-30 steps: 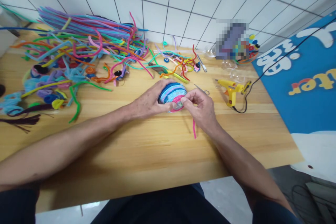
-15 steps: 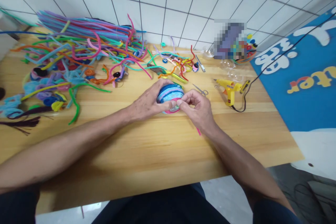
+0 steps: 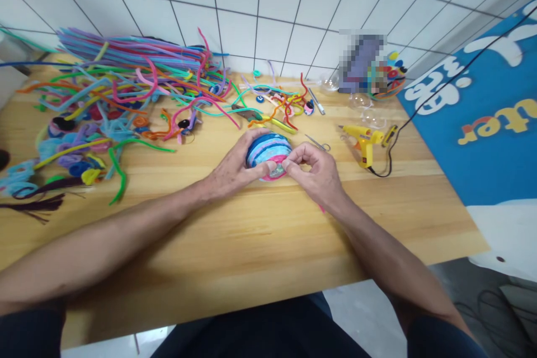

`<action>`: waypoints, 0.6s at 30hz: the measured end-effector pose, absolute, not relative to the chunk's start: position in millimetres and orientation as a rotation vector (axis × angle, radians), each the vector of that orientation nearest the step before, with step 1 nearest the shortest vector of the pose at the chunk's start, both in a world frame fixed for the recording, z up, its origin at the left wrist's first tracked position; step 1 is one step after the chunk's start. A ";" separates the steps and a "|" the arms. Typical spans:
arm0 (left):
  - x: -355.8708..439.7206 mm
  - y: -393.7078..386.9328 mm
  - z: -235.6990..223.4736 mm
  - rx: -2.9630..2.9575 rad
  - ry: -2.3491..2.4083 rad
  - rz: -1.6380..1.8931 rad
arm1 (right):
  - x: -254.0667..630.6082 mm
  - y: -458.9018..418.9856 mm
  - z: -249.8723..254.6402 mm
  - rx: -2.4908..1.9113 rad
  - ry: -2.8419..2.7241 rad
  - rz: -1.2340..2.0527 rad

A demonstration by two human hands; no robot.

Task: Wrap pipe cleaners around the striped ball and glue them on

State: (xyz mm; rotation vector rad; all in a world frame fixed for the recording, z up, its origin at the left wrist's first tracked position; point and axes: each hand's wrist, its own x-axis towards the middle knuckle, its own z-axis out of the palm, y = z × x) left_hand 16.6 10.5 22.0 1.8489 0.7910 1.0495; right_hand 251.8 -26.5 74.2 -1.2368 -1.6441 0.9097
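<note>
A ball wrapped in bands of blue, light blue, purple and pink pipe cleaner sits over the middle of the table. My left hand is wrapped round its left side, with the thumb pressed on the lower front. At the ball's right front, my right hand pinches a pink pipe cleaner, whose loose end shows below the wrist. Between the two thumbs a small patch of the ball looks greenish and clear, not covered by pipe cleaner. The fingertips of my left hand are hidden behind the ball.
A yellow glue gun with a black cord stands to the right. Scissors and yellow-handled pliers lie behind the ball. Many loose pipe cleaners cover the left back. Clear plastic domes rest near the tiled wall.
The view has shifted slightly. Both hands keep their hold on the ball, and less of the pink pipe cleaner's loose end shows below my right wrist.
</note>
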 end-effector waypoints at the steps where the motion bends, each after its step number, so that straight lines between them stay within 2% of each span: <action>1: 16.4 10.2 22.4 1.852 0.793 1.047 | 251.7 -26.3 73.9 -1.238 -1.644 0.917; 18: 12.3 8.5 23.1 1.909 0.767 0.994 | 249.3 -30.4 78.2 -1.215 -1.691 0.856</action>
